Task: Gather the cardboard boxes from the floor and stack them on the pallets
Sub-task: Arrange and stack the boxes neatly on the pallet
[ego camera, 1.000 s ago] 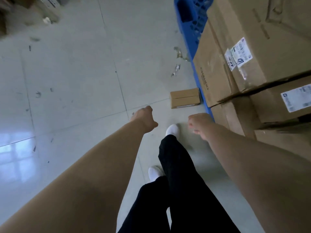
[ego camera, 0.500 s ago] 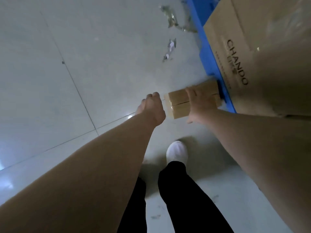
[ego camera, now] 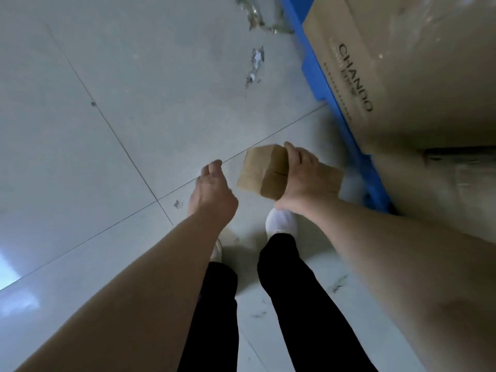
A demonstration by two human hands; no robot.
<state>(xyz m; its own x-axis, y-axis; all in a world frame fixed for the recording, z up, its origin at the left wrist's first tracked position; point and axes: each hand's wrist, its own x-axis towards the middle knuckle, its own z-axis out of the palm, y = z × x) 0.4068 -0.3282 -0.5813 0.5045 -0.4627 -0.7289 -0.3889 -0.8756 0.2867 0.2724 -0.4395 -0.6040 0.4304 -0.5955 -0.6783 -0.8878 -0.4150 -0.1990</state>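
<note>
- Brown kraft cardboard, plain and matte: in the head view, the small cardboard box (ego camera: 264, 171) sits in the right hand (ego camera: 306, 178). The fingers are wrapped over its top face. The box is tilted, seemingly just clear of the floor, and close beside the blue pallet (ego camera: 330, 84).
- The left hand (ego camera: 212, 194) hovers just to the left of the box. Its fingers are loosely curled, it holds nothing and it is not touching the cardboard.
- I judge the pick-up to be under way, with the stacking not yet done.
- The next move, as I see it, calls for the left hand to support the free end. The box then needs turning towards the pallet and setting on a flat spot among the cartons. I cannot see the top of the stack from here.
- The box is a compact rectangular block with crisp edges and a seam line across one face. It probably handles light and rigid.
- The pallet looks like hard moulded plastic. The large carton (ego camera: 402, 76) on it is corrugated and printed "CHANDO".
- The tiled floor (ego camera: 107, 76) is pale, glossy and scuffed, with thin grout lines. Torn film scraps (ego camera: 255, 65) lie near the pallet.
</note>
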